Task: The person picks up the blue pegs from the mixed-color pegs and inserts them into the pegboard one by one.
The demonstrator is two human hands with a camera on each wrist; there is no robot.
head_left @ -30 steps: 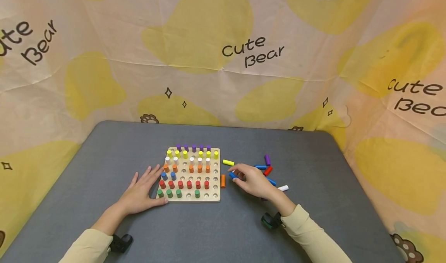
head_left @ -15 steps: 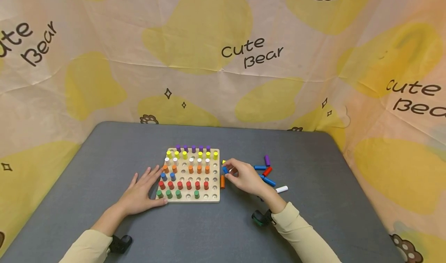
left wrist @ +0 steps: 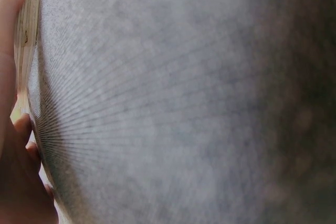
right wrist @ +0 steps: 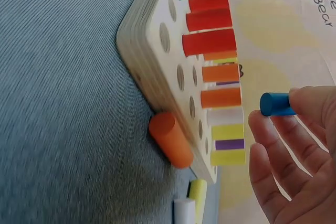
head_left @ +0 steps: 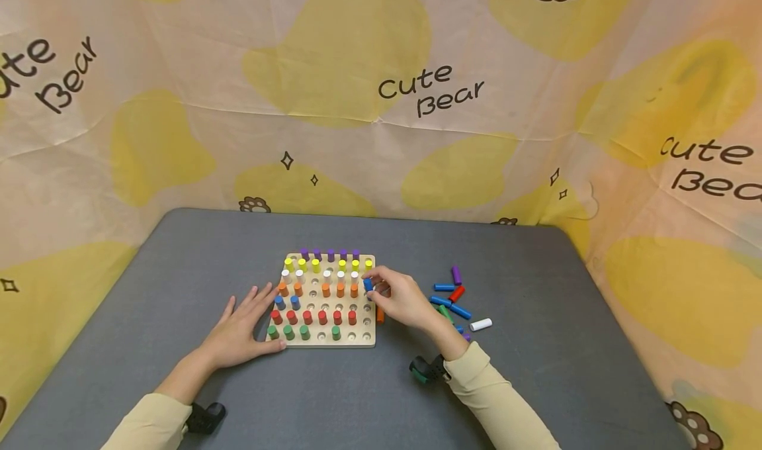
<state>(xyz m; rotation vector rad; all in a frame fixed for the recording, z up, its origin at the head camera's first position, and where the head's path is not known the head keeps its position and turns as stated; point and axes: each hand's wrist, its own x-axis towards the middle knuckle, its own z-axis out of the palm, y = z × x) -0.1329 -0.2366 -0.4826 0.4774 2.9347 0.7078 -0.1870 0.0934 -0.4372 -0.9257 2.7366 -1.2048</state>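
Observation:
Rows of coloured pegs stand in a pale wooden pegboard (head_left: 344,342): purple, yellow, white, orange, blue, red and green, with bare holes among them. My left hand (head_left: 241,334) lies spread against the board's left side, its thumb at the front left corner. In the left wrist view the thumb (left wrist: 9,19) touches the wooden edge. My right hand (head_left: 406,299) pinches a blue peg (head_left: 368,284) between thumb and fingers, nearly upright over the right-hand column of holes. The right wrist view shows this blue peg (right wrist: 275,104) apart from the board's face.
An orange peg (head_left: 380,315) lies along the board's right edge. In the right wrist view, a yellow peg (right wrist: 197,195) and a white peg (right wrist: 185,212) lie beyond it. Farther right are a purple peg (head_left: 456,275), a red peg (head_left: 456,294), a white peg (head_left: 481,325) and several others.
My right hand has carried the blue peg leftward from beside the board to above its right side, turning it closer to upright. The left hand has stayed in place.

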